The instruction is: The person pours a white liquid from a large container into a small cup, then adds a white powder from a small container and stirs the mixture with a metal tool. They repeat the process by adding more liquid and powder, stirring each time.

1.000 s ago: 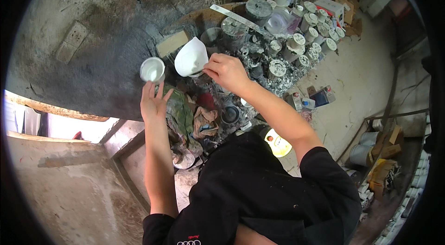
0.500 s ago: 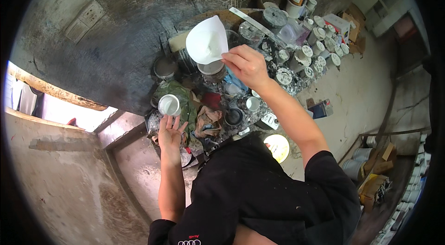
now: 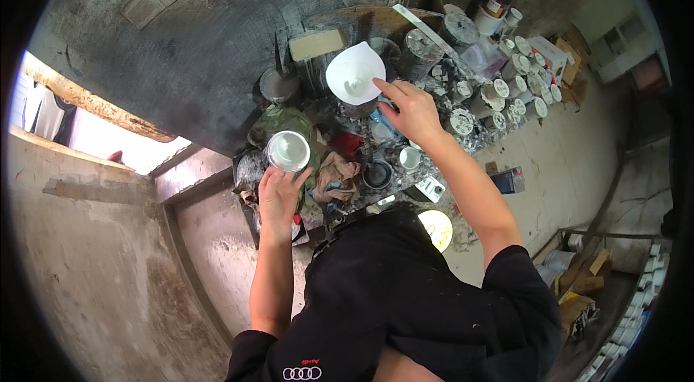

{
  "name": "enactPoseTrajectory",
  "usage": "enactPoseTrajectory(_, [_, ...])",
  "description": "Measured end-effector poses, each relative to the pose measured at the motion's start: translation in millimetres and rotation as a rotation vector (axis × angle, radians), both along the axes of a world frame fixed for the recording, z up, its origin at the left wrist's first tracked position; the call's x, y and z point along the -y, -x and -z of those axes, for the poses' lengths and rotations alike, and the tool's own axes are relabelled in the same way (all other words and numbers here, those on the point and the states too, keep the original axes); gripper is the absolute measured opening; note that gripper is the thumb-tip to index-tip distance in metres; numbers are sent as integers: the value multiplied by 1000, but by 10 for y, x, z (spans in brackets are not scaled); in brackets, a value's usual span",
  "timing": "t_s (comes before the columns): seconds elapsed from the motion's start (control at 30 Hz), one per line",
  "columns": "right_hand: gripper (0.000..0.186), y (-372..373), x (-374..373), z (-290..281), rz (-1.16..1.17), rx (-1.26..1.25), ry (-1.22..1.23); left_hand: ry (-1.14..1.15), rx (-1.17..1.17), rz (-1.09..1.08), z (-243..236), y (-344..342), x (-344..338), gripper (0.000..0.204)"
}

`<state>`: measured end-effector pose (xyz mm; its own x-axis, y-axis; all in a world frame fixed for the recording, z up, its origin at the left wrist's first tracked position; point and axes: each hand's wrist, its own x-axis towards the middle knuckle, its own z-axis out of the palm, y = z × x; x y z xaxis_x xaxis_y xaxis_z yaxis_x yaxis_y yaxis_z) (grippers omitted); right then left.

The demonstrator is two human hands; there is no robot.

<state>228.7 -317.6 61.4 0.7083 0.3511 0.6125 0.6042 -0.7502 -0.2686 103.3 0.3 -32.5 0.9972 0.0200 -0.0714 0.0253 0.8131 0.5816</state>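
Note:
My left hand (image 3: 279, 198) holds up a clear plastic cup (image 3: 288, 151) with a pale inside, its fingers at the near side and underneath. A white paper paint strainer (image 3: 354, 73), cone-shaped, sits over a dark-sided container (image 3: 356, 106) on the cluttered bench. At the strainer's right edge is my right hand (image 3: 413, 111); the index fingertip meets the rim, while the thumb stands apart from it. The strainer hides most of the container's mouth.
Several white-lidded cans (image 3: 500, 88) crowd the bench's right side. A long ruler-like strip (image 3: 432, 39) lies slanted across tins. Crumpled brown cloth (image 3: 336, 176), a dark round tub (image 3: 377, 174), a small white cup (image 3: 409, 158) and a scale (image 3: 430, 189) are nearer me.
The strainer has come down onto the container, and my right thumb and index finger have parted from their pinch. My left hand's cup appears slightly farther right and higher; the whole view has shifted.

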Motion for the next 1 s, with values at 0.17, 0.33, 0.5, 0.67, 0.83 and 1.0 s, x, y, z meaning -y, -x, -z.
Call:
enactPoseTrajectory(0.17, [33,-19,-8,78,-32,-34,-25,-53,49,59,-169,66,24,64])
enactPoseTrajectory(0.33, [23,-44,-44,86,-31,2,-56,-23,82,117,-355,146,13,74])
enactPoseTrajectory(0.5, [21,-46,-56,102,-19,13,-64,-14,131,174,-536,191,23,79])
enactPoseTrajectory(0.67, [19,-56,-34,128,5,-1,-87,-24,116,136,-524,146,60,81])
enactPoseTrajectory(0.83, [13,-90,-41,96,-29,14,-152,23,-42,30,-289,85,36,75])
enactPoseTrajectory(1.0, [15,-81,-34,-185,-65,197,-197,32,-192,-32,17,142,-15,59])
